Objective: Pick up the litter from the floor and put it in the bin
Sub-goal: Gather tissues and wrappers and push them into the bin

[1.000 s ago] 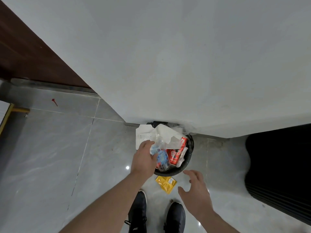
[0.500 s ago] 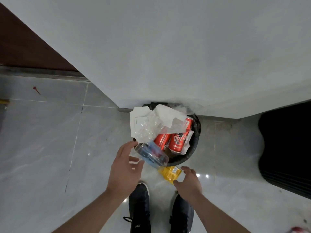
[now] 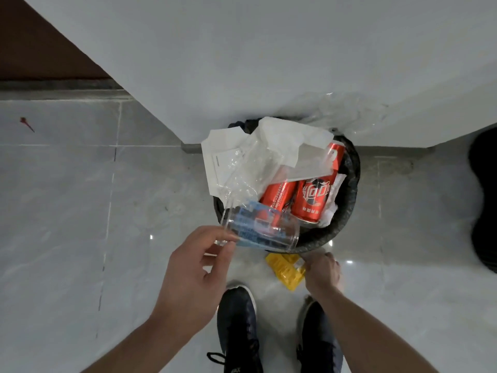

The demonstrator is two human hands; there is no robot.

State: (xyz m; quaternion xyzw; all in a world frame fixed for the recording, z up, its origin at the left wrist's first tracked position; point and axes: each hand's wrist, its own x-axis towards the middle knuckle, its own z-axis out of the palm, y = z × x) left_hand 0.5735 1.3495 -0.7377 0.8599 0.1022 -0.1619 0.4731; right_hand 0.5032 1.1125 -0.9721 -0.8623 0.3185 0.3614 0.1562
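The left hand (image 3: 192,275) has its grip loosely spread, fingertips touching the end of a clear plastic bottle (image 3: 259,230) lying across the near rim of the full black bin (image 3: 349,189), while the right hand's (image 3: 321,273) grip pinches the yellow wrapper (image 3: 285,270) on the floor (image 3: 67,211) just beside the bin.

A pale grey wall (image 3: 269,49) meets glossy grey marble floor tiles (image 3: 67,211), with brown panelling (image 3: 40,49) at left.
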